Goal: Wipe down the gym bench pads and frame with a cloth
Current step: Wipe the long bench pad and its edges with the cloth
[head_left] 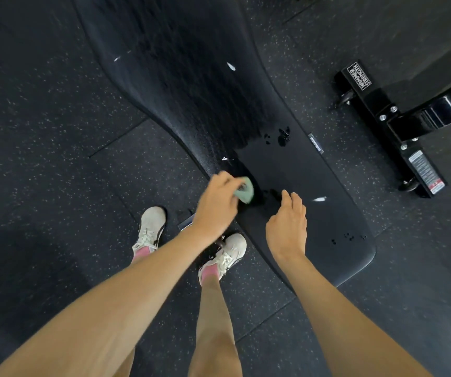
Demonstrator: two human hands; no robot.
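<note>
**Cloth held at the pad's edge**

A small green cloth (244,190) is gripped in the curled fingers of the left hand (219,202) and set against the near edge of the black bench pad (300,170). The right hand (287,224) is held just beside it over the pad, fingers relaxed, nothing grasped. White scuffs (231,66) are seen on the pad.

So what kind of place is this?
Most likely a gym: a long black padded bench, speckled rubber floor tiles, and a black steel frame with a Hammer Strength label. The left hand holds a green cloth against the bench.
</note>
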